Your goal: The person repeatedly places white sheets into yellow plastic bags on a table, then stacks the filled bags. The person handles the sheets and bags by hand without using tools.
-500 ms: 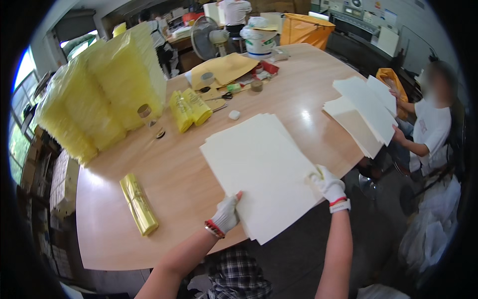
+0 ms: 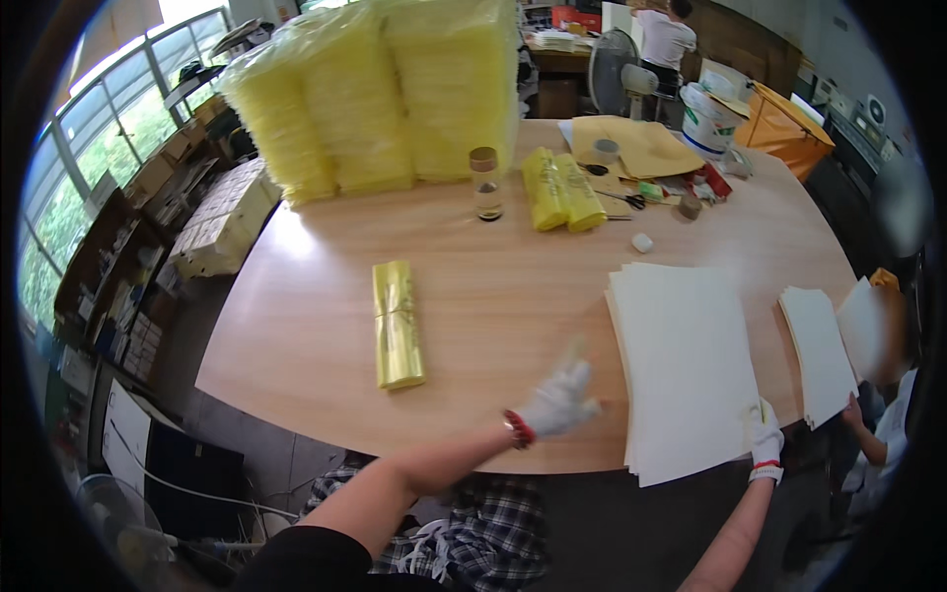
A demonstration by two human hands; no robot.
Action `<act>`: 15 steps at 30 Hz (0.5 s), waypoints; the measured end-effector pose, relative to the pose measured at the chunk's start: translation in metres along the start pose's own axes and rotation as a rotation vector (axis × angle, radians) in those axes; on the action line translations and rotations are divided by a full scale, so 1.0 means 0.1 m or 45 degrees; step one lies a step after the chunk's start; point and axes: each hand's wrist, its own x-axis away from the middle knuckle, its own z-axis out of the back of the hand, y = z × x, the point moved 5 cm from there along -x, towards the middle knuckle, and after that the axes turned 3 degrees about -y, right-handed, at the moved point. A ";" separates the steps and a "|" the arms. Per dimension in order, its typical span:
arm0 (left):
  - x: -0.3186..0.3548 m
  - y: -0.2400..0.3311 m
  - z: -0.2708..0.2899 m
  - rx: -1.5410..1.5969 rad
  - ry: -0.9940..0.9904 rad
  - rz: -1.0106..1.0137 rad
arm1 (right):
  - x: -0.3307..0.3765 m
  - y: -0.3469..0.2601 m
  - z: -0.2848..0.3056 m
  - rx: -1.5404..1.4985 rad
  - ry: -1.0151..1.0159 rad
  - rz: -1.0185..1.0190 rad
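White paper sheets (image 2: 686, 365), flat and matte, lie stacked on the smooth wooden counter (image 2: 493, 296); gloved right hand (image 2: 763, 434) grips their edge, left hand (image 2: 559, 400) hovers open.

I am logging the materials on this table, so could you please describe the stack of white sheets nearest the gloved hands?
The stack of white sheets is a thick, squared pile of large, plain, paper-like sheets lying flat on the wooden table, its near end overhanging the edge. The gloved right hand rests on its near right corner; the gloved left hand hovers left of it, apart.
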 end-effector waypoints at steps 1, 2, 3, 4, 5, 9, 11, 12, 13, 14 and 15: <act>0.06 -0.30 0.25 -0.245 -0.086 -0.008 | -0.01 0.02 0.00 0.039 -0.011 -0.016; 0.07 -0.67 0.53 -0.488 -0.176 -0.016 | -0.02 0.07 0.01 0.078 -0.021 -0.034; 0.16 -1.07 0.87 -0.723 -0.095 0.266 | -0.07 0.03 -0.01 0.121 -0.041 -0.030; 0.25 -1.44 1.19 -0.946 -0.064 0.556 | -0.07 -0.03 -0.01 0.263 -0.018 -0.007; 0.40 -1.82 1.49 -0.732 -0.065 0.850 | -0.01 -0.03 0.06 0.406 0.022 0.002; 1.06 -2.25 1.95 -0.249 0.191 1.381 | 0.28 -0.71 0.12 0.628 0.516 0.289; 1.13 -2.20 2.01 -0.087 0.071 1.560 | 0.57 -1.18 -0.01 0.504 0.813 0.583; 1.29 -2.15 2.01 -0.003 0.005 1.676 | 0.89 -1.72 -0.18 0.355 0.750 0.698; 1.41 -2.10 2.01 0.028 -0.031 1.623 | 1.18 -2.10 -0.30 0.371 0.769 0.856; 1.52 -2.05 2.00 0.050 -0.064 1.557 | 1.44 -2.38 -0.42 0.379 0.799 1.008; 1.62 -2.00 1.99 0.067 -0.104 1.482 | 1.58 -2.41 -0.60 0.094 0.718 0.979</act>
